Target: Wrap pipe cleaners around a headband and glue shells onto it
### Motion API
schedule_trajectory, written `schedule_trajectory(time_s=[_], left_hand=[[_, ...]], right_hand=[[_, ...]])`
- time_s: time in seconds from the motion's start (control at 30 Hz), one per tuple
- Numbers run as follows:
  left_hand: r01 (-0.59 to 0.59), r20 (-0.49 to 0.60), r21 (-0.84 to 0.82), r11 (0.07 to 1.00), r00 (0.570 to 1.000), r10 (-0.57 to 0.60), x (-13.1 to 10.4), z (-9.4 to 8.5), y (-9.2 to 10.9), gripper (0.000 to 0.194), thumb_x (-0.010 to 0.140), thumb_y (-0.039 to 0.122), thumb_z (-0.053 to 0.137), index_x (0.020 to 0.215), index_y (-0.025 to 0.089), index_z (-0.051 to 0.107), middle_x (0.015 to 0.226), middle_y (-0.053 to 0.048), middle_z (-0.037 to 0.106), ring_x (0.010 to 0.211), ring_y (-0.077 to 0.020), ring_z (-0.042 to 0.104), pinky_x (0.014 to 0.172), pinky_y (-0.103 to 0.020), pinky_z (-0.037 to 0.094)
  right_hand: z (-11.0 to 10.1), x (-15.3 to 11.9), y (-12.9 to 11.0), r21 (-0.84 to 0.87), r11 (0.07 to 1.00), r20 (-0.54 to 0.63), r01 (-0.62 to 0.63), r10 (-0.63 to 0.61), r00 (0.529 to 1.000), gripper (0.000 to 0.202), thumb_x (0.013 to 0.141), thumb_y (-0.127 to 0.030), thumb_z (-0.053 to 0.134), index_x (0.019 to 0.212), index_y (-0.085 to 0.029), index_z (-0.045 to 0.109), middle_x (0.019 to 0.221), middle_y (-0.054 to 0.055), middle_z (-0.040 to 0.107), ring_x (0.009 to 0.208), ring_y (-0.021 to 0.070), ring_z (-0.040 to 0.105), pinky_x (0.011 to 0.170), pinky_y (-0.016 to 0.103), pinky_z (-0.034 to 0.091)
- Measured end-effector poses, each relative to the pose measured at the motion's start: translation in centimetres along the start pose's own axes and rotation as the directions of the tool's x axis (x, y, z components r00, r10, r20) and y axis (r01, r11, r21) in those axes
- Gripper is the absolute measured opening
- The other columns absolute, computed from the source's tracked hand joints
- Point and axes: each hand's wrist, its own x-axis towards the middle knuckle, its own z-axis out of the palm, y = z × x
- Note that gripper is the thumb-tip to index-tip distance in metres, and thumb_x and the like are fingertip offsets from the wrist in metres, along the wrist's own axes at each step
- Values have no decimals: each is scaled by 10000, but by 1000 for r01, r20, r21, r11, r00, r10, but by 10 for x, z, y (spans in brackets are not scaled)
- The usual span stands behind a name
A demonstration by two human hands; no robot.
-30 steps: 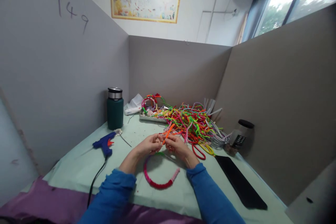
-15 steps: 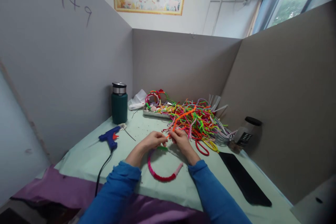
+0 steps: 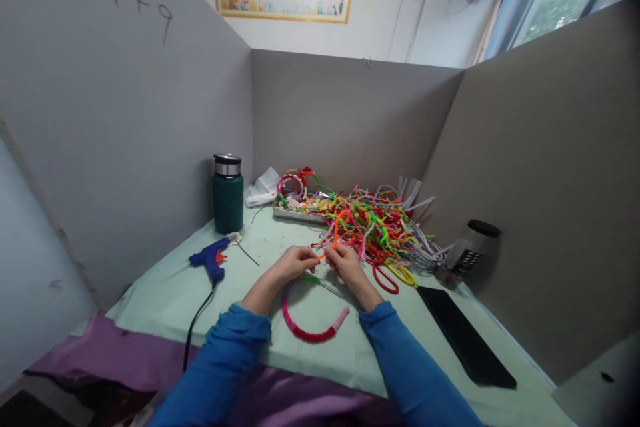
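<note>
An orange pipe cleaner (image 3: 337,230) is pinched between my two hands, its long end rising toward the back. My left hand (image 3: 296,261) is closed on its lower end, and my right hand (image 3: 346,264) grips it a short way along. Just below my hands lies a headband hoop (image 3: 309,336) wound in red, pink, purple and green fuzzy stems. A bare thin stretch of the hoop shows at its right, past the green wrapping, and part of its top is hidden under my left hand.
A blue glue gun (image 3: 210,259) and a dark green bottle (image 3: 228,197) stand at the left. Behind my hands are a metal tray (image 3: 299,216) and a heap of pipe cleaners (image 3: 377,220). Red-handled scissors (image 3: 385,279), a black flat object (image 3: 465,337) and a tipped jar (image 3: 470,250) are at right.
The orange pipe cleaner's free end has swung from leaning far right to nearly upright and looks shorter. Both hands stay almost in place, still pinching it.
</note>
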Motion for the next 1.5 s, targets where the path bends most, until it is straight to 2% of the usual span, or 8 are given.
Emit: schedule_trajectory(time_s=[0.4, 0.63, 0.83, 1.0, 1.1, 1.27, 1.4, 1.5], left_hand=[[51, 33, -145, 988, 998, -46, 2, 0, 0, 324, 678, 421, 656, 708, 98, 632, 569, -5, 567, 384, -25, 289, 393, -207, 164], [161, 52, -167, 973, 987, -154, 0, 0, 6, 295, 579, 375, 687, 677, 114, 591, 519, 12, 550, 367, -34, 322, 395, -203, 181], [200, 22, -81, 977, 980, -199, 1, 1, 5, 199, 579, 299, 661, 619, 117, 591, 487, 16, 529, 394, -53, 352, 430, -214, 231], [68, -30, 20, 997, 997, -68, 2, -1, -4, 255, 645, 325, 628, 772, 106, 658, 600, -13, 579, 501, -94, 444, 499, -226, 314], [-7, -9, 272, 962, 1000, 10, 0, -2, -8, 303, 598, 316, 686, 842, 137, 683, 721, -35, 629, 616, -137, 514, 563, -238, 353], [-90, 94, 612, 786, 995, 41, -4, 2, -8, 125, 640, 234, 626, 734, 185, 692, 723, -27, 658, 656, -156, 539, 584, -236, 343], [-89, 50, 524, 847, 996, 74, -4, 4, -4, 149, 703, 210, 547, 787, 163, 662, 691, -17, 632, 611, -128, 508, 558, -218, 332], [-40, 75, 385, 922, 997, 12, -4, 4, -2, 191, 734, 208, 496, 826, 134, 647, 632, -5, 589, 541, -110, 464, 521, -212, 326]], right_hand=[[0, -2, 0, 102, 993, 53, -54, 49, 997, 345, 726, -473, 656, 597, -176, 533, 476, -58, 464, 411, 63, 357, 392, 192, 258], [2, -5, -5, 92, 995, 76, -38, 31, 997, 281, 699, -400, 680, 608, -181, 529, 473, -63, 471, 409, 61, 355, 392, 187, 238], [5, -5, -5, 38, 999, 32, -5, 4, 999, 289, 683, -393, 685, 565, -184, 524, 463, -56, 461, 423, 69, 347, 406, 203, 247], [0, -5, -8, 52, 999, 12, -7, 6, 1000, 305, 715, -419, 665, 583, -183, 523, 461, -62, 443, 418, 66, 339, 401, 200, 239], [-5, -6, -12, 44, 999, 76, -29, 25, 997, 303, 722, -399, 667, 573, -179, 521, 445, -63, 439, 403, 63, 336, 393, 197, 235], [-8, -10, -18, -1, 999, 153, -50, 50, 987, 297, 721, -358, 669, 544, -178, 512, 423, -58, 442, 393, 60, 330, 389, 189, 223], [-8, -10, -19, -15, 999, 153, -47, 48, 987, 294, 708, -365, 670, 548, -174, 513, 445, -56, 449, 400, 57, 339, 389, 187, 221], [-9, -10, -19, -51, 998, 169, -30, 39, 985, 311, 707, -396, 664, 553, -174, 510, 455, -56, 447, 410, 60, 350, 392, 189, 235]])
